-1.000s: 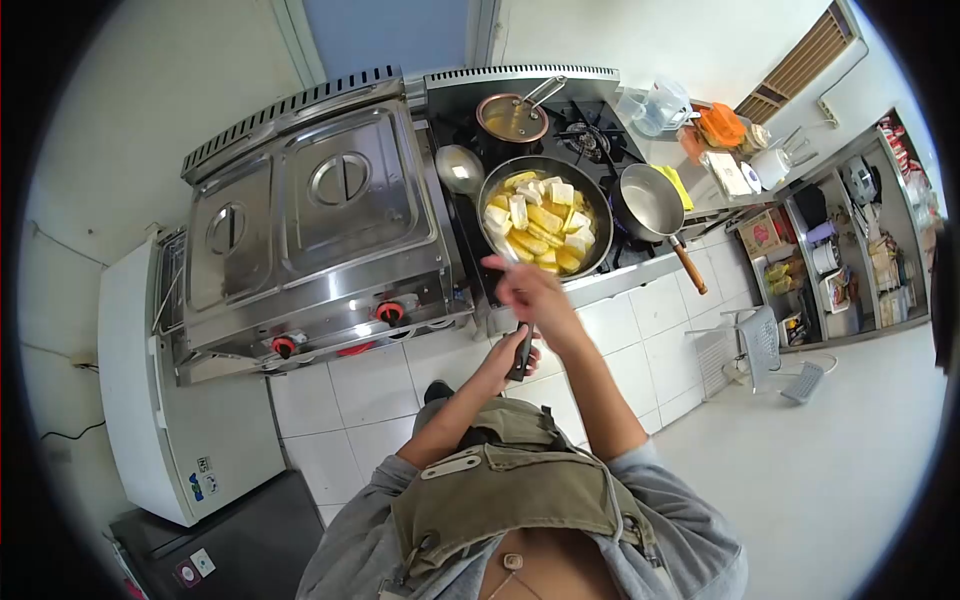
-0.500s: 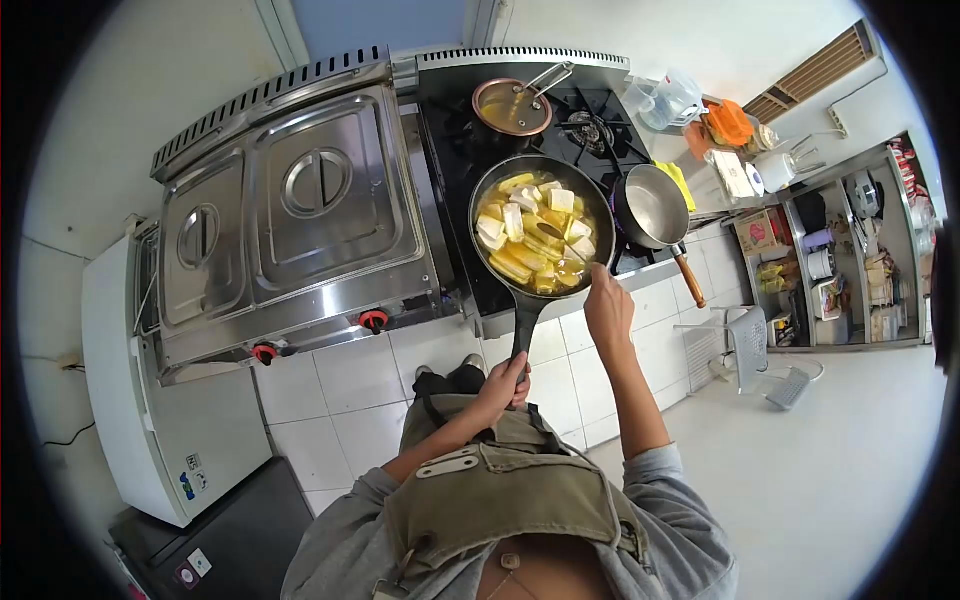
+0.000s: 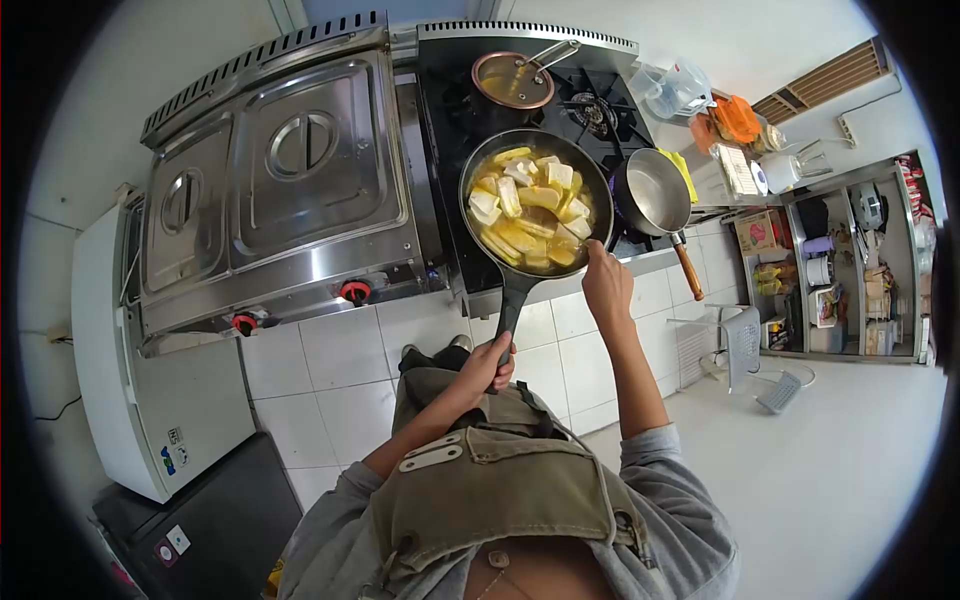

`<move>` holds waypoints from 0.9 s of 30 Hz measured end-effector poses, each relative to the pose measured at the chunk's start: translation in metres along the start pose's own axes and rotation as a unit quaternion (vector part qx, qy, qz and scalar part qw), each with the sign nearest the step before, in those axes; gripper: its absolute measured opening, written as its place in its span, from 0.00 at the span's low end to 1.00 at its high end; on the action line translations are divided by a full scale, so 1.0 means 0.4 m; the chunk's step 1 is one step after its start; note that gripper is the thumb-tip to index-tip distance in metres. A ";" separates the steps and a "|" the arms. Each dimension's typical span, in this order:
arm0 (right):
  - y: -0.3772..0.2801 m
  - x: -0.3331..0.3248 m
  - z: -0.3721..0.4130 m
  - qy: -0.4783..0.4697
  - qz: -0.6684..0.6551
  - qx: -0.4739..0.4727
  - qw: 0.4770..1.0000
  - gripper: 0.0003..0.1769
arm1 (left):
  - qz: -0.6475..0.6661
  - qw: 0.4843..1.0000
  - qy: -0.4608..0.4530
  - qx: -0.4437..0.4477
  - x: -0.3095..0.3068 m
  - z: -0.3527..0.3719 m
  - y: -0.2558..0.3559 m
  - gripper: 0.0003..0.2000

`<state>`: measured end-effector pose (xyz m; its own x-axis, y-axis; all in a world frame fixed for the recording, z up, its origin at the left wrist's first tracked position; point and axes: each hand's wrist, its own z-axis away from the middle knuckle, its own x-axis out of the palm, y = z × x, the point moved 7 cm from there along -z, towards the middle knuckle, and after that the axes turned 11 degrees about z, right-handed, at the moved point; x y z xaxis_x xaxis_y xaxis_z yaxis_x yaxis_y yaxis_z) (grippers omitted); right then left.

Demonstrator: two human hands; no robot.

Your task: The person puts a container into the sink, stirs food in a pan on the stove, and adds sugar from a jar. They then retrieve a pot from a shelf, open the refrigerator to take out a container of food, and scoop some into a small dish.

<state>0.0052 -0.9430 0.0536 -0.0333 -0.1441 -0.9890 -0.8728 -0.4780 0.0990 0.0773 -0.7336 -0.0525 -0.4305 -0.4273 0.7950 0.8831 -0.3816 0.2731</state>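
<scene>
My left hand (image 3: 484, 369) is wrapped around the black handle (image 3: 511, 302) of a large frying pan (image 3: 467, 207). The pan sits on the stove and holds white tofu-like chunks and yellow slices (image 3: 530, 240) in a yellowish broth. At the pan's right rim, my right hand (image 3: 608, 287) is closed on a spoon, most of which is hidden by the fingers and the food. Just right of the pan stands a saucepan (image 3: 658, 192) with a wooden handle, which neither hand touches.
A lidded pot (image 3: 512, 80) stands on the rear of the black gas stove (image 3: 450, 60). Left of it is a steel warmer (image 3: 320, 180) with lidded wells and red knobs. Plastic containers (image 3: 735, 120) stand on the right counter, beside stocked shelves (image 3: 850, 255).
The spoon's bowl, visible among the chunks before, is now hard to make out in the food. Several pieces have shifted. The whole view has tilted slightly; both hands keep their grips.
</scene>
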 end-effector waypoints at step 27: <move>0.031 -0.003 -0.001 0.010 0.057 -0.115 0.992 0.18 | 0.023 1.000 0.015 0.005 0.019 0.018 0.013 0.16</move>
<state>-0.0056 -0.9491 0.0559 -0.1130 -0.2242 -0.9680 -0.7304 -0.6418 0.2339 0.0799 -0.7330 -0.0414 -0.3947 -0.4683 0.7905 0.9037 -0.3531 0.2420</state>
